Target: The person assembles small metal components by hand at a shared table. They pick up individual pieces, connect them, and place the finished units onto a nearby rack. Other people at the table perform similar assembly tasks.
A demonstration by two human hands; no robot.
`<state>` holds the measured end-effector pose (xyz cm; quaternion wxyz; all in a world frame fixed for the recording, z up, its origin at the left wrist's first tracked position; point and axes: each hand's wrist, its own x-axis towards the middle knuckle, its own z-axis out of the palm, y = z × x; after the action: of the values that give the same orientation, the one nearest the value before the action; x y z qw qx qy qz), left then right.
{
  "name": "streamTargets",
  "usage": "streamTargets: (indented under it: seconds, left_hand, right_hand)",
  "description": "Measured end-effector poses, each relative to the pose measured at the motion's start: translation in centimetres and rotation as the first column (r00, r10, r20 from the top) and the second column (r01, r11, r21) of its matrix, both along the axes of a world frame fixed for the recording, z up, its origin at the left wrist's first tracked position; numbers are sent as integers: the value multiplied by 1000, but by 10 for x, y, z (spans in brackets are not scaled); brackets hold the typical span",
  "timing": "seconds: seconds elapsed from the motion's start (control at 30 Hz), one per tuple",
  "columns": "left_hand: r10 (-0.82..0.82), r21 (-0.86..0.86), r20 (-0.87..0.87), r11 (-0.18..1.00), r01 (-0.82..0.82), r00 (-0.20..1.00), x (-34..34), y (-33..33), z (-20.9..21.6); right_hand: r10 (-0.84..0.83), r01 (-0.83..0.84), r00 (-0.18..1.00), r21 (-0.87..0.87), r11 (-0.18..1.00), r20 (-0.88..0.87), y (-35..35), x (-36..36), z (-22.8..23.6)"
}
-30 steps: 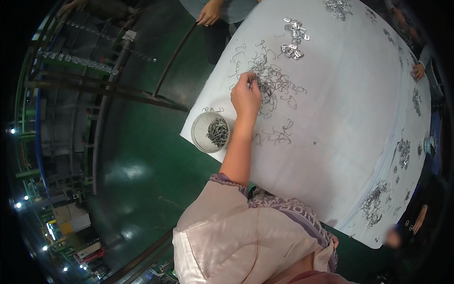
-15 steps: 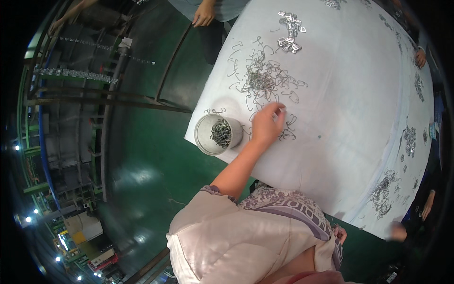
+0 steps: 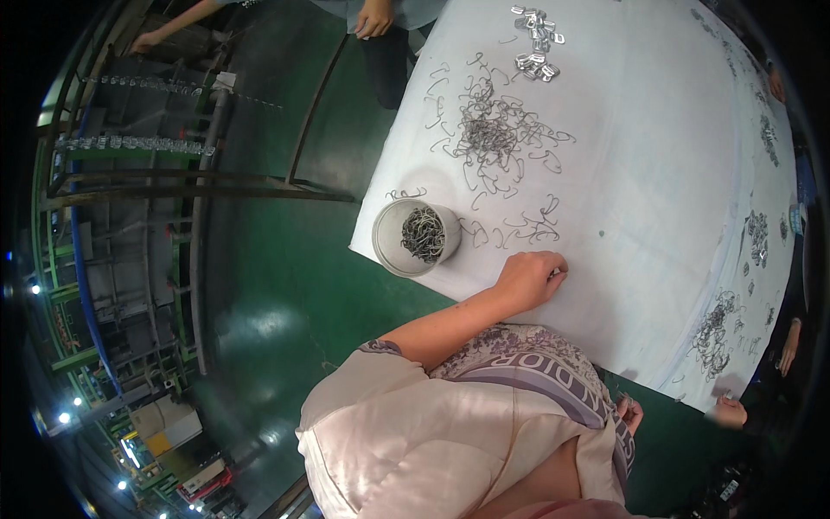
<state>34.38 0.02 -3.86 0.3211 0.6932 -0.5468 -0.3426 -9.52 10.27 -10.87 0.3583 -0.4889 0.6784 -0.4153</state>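
My left hand (image 3: pixel 529 282) is closed above the white-covered table, near its front edge, with its fingertips pressed together. Whatever lies in the pinch is too small to make out. Past it is a loose group of wire hooks (image 3: pixel 543 227), and a larger pile of hooks (image 3: pixel 488 134) spreads farther back. A grey-white tub (image 3: pixel 389 251), partly filled with hooks (image 3: pixel 424 233), stands at the table's left corner. My right hand (image 3: pixel 630 414) shows only in part beside my apron, just off the table's edge. Its fingers are curled around something thin that I cannot make out.
Shiny metal buckles (image 3: pixel 538 65) lie at the far side. More small metal parts (image 3: pixel 713 333) line the right side, near another person's hand (image 3: pixel 730 412). At the far left, another person's hand (image 3: pixel 373 19) is by a metal frame (image 3: pixel 322 91).
My left hand has drawn back from the hooks toward the table's front edge and to the right. The view has shifted slightly. A co-worker's hand at the right has come more clearly into view.
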Motion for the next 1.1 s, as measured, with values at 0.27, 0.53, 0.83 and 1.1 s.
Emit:
streamTargets:
  seconds: [0.27,0.53,0.83,1.1]
  left_hand:
    - [8,67,19,998,-9,1000,6,14,-6]
    - [-146,22,23,989,146,989,-7,27,-23]
    - [-278,-146,152,943,300,948,-16,32,-45]
    - [-450,-150,183,866,477,874,-67,-17,-23]
  right_hand:
    - [22,-22,1000,-14,1000,-14,-6,12,8]
    - [9,-11,1000,-101,995,-19,-3,41,11]
    - [-46,46,991,-4,999,-130,-6,101,47]
    - [-147,123,976,-151,981,-161,-6,113,58]
